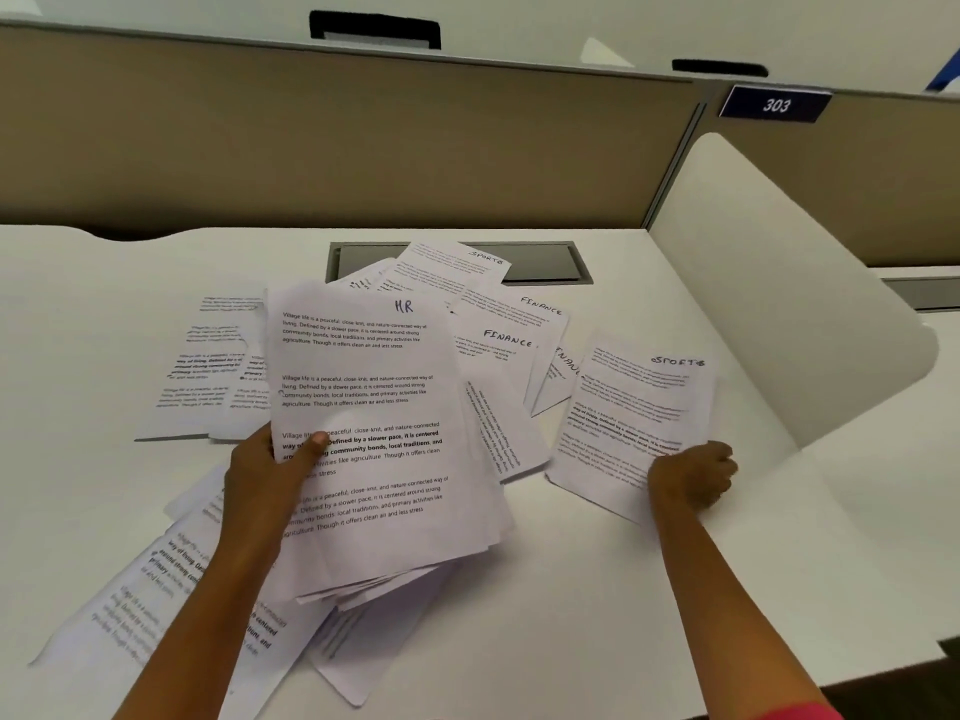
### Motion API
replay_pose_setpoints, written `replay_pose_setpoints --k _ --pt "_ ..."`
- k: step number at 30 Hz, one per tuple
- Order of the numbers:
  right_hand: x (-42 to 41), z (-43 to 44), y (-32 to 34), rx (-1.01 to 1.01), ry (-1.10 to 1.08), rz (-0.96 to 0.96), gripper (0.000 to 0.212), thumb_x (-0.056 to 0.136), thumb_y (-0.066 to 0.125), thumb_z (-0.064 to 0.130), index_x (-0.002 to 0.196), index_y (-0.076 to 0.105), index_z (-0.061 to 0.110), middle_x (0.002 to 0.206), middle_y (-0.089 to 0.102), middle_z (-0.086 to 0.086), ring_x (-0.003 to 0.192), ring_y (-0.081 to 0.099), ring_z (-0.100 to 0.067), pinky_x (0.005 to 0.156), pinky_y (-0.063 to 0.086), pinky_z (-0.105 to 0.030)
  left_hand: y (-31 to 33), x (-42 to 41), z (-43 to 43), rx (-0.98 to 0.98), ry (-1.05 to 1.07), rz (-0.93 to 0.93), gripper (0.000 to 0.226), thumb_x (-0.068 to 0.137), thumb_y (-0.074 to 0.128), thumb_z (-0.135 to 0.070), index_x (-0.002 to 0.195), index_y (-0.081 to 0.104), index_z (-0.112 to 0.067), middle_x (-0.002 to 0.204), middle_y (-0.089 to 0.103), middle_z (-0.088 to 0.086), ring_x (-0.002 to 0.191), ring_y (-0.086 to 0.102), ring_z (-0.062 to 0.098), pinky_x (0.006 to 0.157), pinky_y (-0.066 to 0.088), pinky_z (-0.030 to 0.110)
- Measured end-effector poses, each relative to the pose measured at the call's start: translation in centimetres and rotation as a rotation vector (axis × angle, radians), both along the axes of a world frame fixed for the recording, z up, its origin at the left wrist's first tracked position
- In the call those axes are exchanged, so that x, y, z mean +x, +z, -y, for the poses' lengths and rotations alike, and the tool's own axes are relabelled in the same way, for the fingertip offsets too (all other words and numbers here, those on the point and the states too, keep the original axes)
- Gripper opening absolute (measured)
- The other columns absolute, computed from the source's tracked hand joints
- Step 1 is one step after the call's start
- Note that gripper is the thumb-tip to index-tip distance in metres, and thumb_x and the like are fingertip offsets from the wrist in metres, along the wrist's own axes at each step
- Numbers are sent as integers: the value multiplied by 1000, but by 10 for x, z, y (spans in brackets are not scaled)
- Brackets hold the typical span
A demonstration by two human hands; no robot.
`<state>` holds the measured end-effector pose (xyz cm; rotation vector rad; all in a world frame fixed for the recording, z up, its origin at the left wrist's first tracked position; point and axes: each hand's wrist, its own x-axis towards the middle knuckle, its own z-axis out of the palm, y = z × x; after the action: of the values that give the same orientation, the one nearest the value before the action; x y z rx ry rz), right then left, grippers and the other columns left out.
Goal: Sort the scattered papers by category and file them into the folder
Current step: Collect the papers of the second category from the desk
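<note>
My left hand (270, 472) grips a thick stack of white papers (379, 407), raised above the desk, its top sheet marked "HR". My right hand (693, 475) holds the lower corner of a sheet marked "SPORTS" (631, 407) at the right. Sheets marked "FINANCE" (506, 337) lie overlapped in the middle behind the stack. Another "SPORTS" sheet (457, 265) lies at the back. More printed sheets lie at the left (208, 366) and under my left forearm (156, 605). No folder shows in this view.
The white desk (597, 589) ends at a tan partition (337, 148) behind. A grey cable hatch (545, 262) sits at the back, partly under papers. A white curved divider (779, 283) rises at the right, with a "303" plate (775, 104) above.
</note>
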<state>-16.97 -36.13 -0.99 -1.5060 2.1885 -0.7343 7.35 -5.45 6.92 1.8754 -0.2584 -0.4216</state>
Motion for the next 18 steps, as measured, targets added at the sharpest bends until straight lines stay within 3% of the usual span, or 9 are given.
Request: replay_pose_setpoints --k 2,5,8,10,12,14,18 --pt "3 -9 -2 -201 79 -136 56 74 59 -14 125 43 2 125 43 -24 106 47 -37 93 40 -40 -1 -2 2 6 -7 8 34 86 64 -26 116 60 -10 102 66 8 90 63 27 75 50 37" --pt "22 -18 -3 -401 381 -63 41 77 50 -11 111 57 12 115 52 -13 104 47 -24 86 35 -25 -1 -5 6 11 -19 12 31 87 63 -26 114 61 -11 101 66 7 85 63 24 68 49 31" --pt "49 -19 -14 -302 943 -188 35 79 53 9 113 61 9 122 56 -12 114 51 -31 94 38 -33 -1 -7 9 15 -35 9 23 87 64 -26 108 61 -15 97 66 5 80 63 19 65 48 28" --pt "63 -16 -20 -109 1159 -279 47 90 51 24 135 47 11 147 38 -11 135 35 -31 110 28 -41 0 -9 10 22 -49 20 20 87 63 -26 105 60 -17 95 66 4 79 62 18 62 47 26" --pt "68 -12 -24 -8 1214 -440 56 99 38 37 149 22 20 158 13 -1 146 12 -25 117 11 -46 1 -9 9 32 -48 26 23 87 63 -27 107 60 -16 95 66 4 80 63 21 62 47 27" --pt "63 -3 -25 29 1187 -559 58 99 24 46 151 6 27 159 2 9 147 1 -20 115 3 -52 3 -7 7 30 -40 27 26 87 63 -27 109 61 -13 96 66 5 81 63 23 64 48 29" --pt "30 14 -22 126 1095 -588 58 99 18 50 150 3 31 158 1 14 147 -3 -16 114 4 -59 2 -4 4 20 -11 15 26 87 63 -27 109 61 -13 99 67 8 85 64 27 71 51 37"
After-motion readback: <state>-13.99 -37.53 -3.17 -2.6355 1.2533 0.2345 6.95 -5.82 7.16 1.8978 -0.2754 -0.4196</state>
